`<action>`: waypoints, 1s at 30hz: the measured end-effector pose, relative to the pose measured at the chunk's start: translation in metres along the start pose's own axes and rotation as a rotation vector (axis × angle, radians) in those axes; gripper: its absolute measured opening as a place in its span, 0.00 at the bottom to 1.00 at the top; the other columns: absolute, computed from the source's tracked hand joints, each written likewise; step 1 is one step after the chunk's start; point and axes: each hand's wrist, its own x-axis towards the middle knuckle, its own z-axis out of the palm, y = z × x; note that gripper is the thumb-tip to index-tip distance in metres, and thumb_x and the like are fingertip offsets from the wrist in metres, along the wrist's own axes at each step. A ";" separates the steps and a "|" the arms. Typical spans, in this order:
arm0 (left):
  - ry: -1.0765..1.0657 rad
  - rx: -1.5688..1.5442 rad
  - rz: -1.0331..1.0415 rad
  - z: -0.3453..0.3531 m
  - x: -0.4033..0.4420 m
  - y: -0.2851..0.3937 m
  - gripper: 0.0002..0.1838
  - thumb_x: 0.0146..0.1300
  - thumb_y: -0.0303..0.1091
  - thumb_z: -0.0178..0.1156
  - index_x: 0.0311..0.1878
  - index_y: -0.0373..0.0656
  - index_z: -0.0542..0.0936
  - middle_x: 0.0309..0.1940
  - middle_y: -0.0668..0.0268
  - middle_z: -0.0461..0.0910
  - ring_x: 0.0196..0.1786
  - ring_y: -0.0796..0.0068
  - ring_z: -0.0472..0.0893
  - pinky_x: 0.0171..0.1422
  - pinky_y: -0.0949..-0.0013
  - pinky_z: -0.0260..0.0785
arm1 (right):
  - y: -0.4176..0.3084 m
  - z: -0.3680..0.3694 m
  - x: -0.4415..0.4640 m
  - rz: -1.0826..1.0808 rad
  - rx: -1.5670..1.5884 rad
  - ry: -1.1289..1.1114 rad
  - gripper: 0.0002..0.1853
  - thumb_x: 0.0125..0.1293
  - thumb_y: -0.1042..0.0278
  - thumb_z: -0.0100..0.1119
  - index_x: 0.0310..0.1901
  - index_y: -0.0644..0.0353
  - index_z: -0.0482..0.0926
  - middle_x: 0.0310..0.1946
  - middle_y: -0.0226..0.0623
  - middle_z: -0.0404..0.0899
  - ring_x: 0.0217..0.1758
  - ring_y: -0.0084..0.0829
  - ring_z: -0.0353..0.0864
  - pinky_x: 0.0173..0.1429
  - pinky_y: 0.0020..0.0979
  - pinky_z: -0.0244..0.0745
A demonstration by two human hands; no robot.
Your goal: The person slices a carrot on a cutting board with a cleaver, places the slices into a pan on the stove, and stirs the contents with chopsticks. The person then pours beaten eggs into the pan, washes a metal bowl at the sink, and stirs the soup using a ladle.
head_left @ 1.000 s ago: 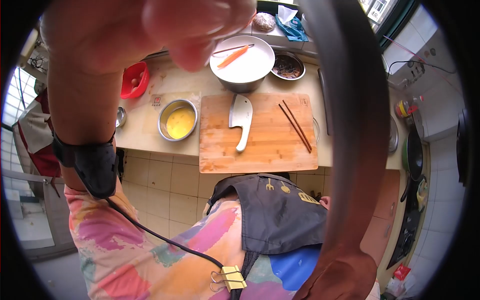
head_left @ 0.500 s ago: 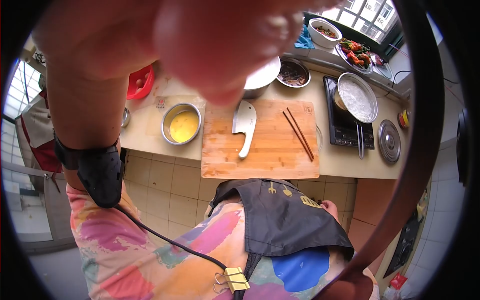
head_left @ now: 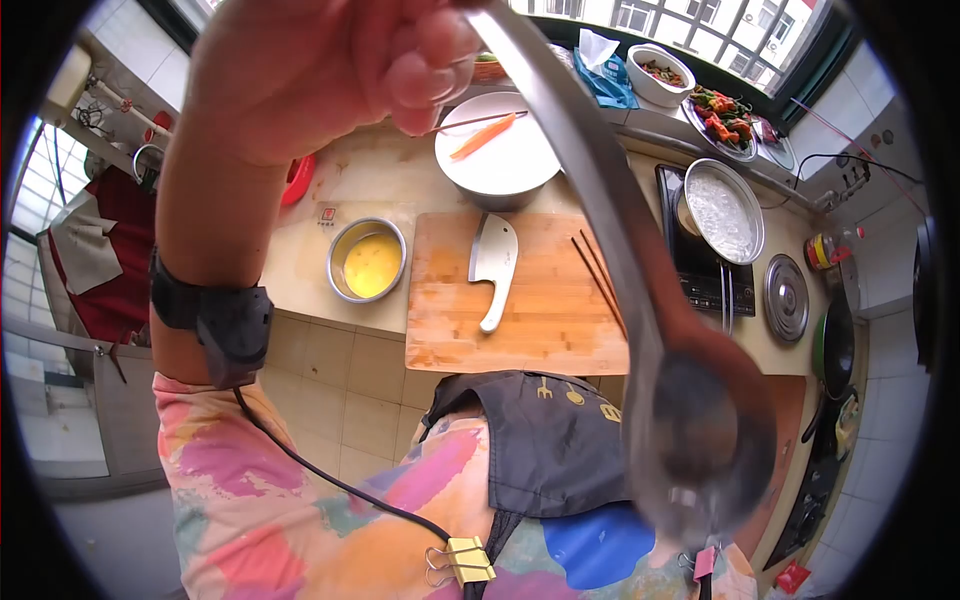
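Observation:
My left hand is raised close to the camera at the top, its fingers closed around the upper end of a metal ladle. The ladle slants down to the right; its bowl hangs before my apron and hides part of the board. My right hand is out of view. Under the ladle, a white-handled cleaver and a pair of chopsticks lie on the wooden cutting board. Left of the board stands a metal bowl of yellow liquid, which looks like beaten egg.
A pan of bubbling water sits on an induction cooker, with a metal lid beside it. Behind the board, a large white-topped vessel bears an orange carrot-like piece. Peppers fill a plate by the window.
The ladle now shows plainly in my left hand, which has moved up and left. A dark curved shape along the right side has gone. The fingers of my right hand, seen by the apron, no longer show.

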 end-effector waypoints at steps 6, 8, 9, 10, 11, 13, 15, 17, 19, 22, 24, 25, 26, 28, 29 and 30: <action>0.826 0.046 0.016 -0.122 0.013 -0.089 0.06 0.61 0.31 0.57 0.38 0.38 0.77 0.31 0.62 0.80 0.33 0.74 0.82 0.41 0.74 0.78 | -0.005 -0.002 0.001 0.074 -0.005 -0.015 0.15 0.58 0.70 0.58 0.47 0.65 0.77 0.30 0.38 0.80 0.24 0.28 0.80 0.29 0.29 0.78; 1.007 -0.066 0.015 -0.176 0.021 -0.118 0.07 0.60 0.29 0.57 0.36 0.34 0.76 0.32 0.60 0.81 0.34 0.72 0.82 0.43 0.71 0.79 | 0.007 -0.003 0.002 0.089 0.012 0.005 0.15 0.58 0.70 0.58 0.47 0.66 0.77 0.30 0.38 0.80 0.23 0.28 0.80 0.29 0.29 0.77; 1.046 -0.106 0.064 -0.202 0.025 -0.133 0.07 0.59 0.28 0.57 0.36 0.34 0.76 0.32 0.59 0.81 0.35 0.70 0.82 0.44 0.70 0.79 | 0.011 -0.003 0.001 0.109 0.013 0.018 0.15 0.58 0.70 0.58 0.46 0.66 0.77 0.30 0.39 0.80 0.23 0.28 0.80 0.29 0.29 0.77; 1.122 -0.153 0.115 -0.224 0.031 -0.145 0.06 0.60 0.28 0.57 0.36 0.33 0.76 0.33 0.58 0.81 0.36 0.69 0.82 0.45 0.69 0.79 | 0.015 -0.004 0.000 0.102 0.027 0.025 0.15 0.58 0.70 0.58 0.46 0.66 0.77 0.30 0.39 0.80 0.23 0.28 0.80 0.29 0.29 0.77; 1.187 -0.177 0.160 -0.242 0.039 -0.157 0.07 0.60 0.27 0.56 0.37 0.32 0.76 0.33 0.57 0.80 0.36 0.68 0.82 0.44 0.68 0.78 | 0.018 -0.006 -0.003 0.120 0.034 0.023 0.15 0.58 0.71 0.58 0.46 0.67 0.77 0.29 0.39 0.80 0.23 0.28 0.80 0.29 0.29 0.77; 1.220 -0.194 0.219 -0.276 0.055 -0.178 0.07 0.60 0.26 0.55 0.39 0.33 0.74 0.32 0.57 0.79 0.34 0.67 0.82 0.39 0.67 0.78 | 0.020 -0.007 -0.011 0.139 0.041 0.035 0.14 0.58 0.71 0.58 0.46 0.67 0.77 0.29 0.39 0.80 0.22 0.28 0.80 0.29 0.29 0.77; 1.247 -0.224 0.261 -0.298 0.077 -0.193 0.07 0.60 0.26 0.54 0.39 0.33 0.74 0.32 0.58 0.79 0.33 0.67 0.82 0.38 0.68 0.78 | 0.021 -0.008 -0.021 0.174 0.054 0.043 0.14 0.58 0.72 0.57 0.45 0.68 0.76 0.28 0.40 0.80 0.21 0.29 0.80 0.28 0.29 0.77; 1.269 -0.231 0.257 -0.310 0.101 -0.202 0.07 0.60 0.26 0.54 0.40 0.32 0.74 0.31 0.58 0.79 0.32 0.68 0.82 0.36 0.69 0.78 | 0.015 -0.009 -0.032 0.225 0.036 0.035 0.14 0.58 0.72 0.58 0.45 0.68 0.77 0.28 0.40 0.80 0.21 0.29 0.80 0.28 0.29 0.77; 1.302 -0.240 0.253 -0.324 0.124 -0.208 0.09 0.61 0.26 0.53 0.42 0.32 0.74 0.31 0.59 0.80 0.32 0.69 0.82 0.37 0.69 0.77 | 0.014 -0.008 -0.036 0.279 0.088 0.039 0.13 0.57 0.71 0.59 0.43 0.67 0.78 0.28 0.40 0.81 0.23 0.28 0.81 0.30 0.29 0.77; 1.326 -0.296 0.248 -0.346 0.158 -0.217 0.07 0.61 0.25 0.53 0.42 0.34 0.73 0.30 0.60 0.79 0.31 0.69 0.81 0.35 0.70 0.77 | 0.112 0.027 -0.030 0.149 -0.037 0.132 0.13 0.54 0.68 0.62 0.40 0.66 0.80 0.27 0.39 0.82 0.27 0.28 0.82 0.38 0.29 0.77; 1.372 -0.345 0.236 -0.353 0.179 -0.225 0.07 0.61 0.25 0.53 0.42 0.35 0.72 0.29 0.60 0.78 0.31 0.68 0.81 0.35 0.70 0.77 | 0.125 0.022 -0.036 0.209 -0.062 0.102 0.14 0.54 0.67 0.62 0.41 0.66 0.80 0.27 0.39 0.82 0.28 0.29 0.82 0.39 0.29 0.77; 1.373 -0.380 0.231 -0.357 0.187 -0.229 0.09 0.61 0.27 0.54 0.44 0.34 0.71 0.30 0.59 0.78 0.31 0.68 0.82 0.35 0.69 0.77 | 0.125 0.019 -0.043 0.257 -0.079 0.061 0.15 0.54 0.66 0.62 0.41 0.66 0.80 0.28 0.39 0.83 0.30 0.30 0.82 0.40 0.30 0.77; 1.298 -0.378 0.187 -0.357 0.190 -0.230 0.11 0.61 0.28 0.55 0.45 0.34 0.70 0.31 0.58 0.78 0.32 0.68 0.82 0.35 0.69 0.77 | 0.097 0.011 -0.055 0.290 -0.076 0.074 0.15 0.54 0.67 0.61 0.42 0.66 0.80 0.28 0.40 0.83 0.31 0.29 0.82 0.40 0.30 0.77; 1.212 -0.281 0.099 -0.343 0.183 -0.229 0.14 0.61 0.31 0.57 0.45 0.32 0.70 0.32 0.56 0.79 0.32 0.68 0.81 0.35 0.70 0.77 | 0.085 0.007 -0.062 0.292 -0.048 0.084 0.15 0.55 0.67 0.61 0.42 0.66 0.81 0.29 0.40 0.82 0.31 0.29 0.82 0.39 0.29 0.77; 1.189 -0.186 0.072 -0.336 0.180 -0.230 0.15 0.61 0.32 0.58 0.45 0.32 0.70 0.33 0.55 0.79 0.33 0.68 0.81 0.35 0.70 0.77 | 0.088 0.008 -0.060 0.266 -0.001 0.119 0.14 0.55 0.67 0.60 0.42 0.66 0.81 0.29 0.40 0.82 0.31 0.29 0.81 0.39 0.29 0.76; 1.196 0.005 0.050 -0.331 0.170 -0.237 0.15 0.61 0.36 0.58 0.43 0.31 0.73 0.32 0.57 0.79 0.28 0.71 0.81 0.30 0.72 0.76 | 0.126 0.014 -0.042 0.316 0.102 0.075 0.14 0.55 0.68 0.60 0.41 0.65 0.80 0.28 0.40 0.82 0.30 0.28 0.81 0.38 0.29 0.76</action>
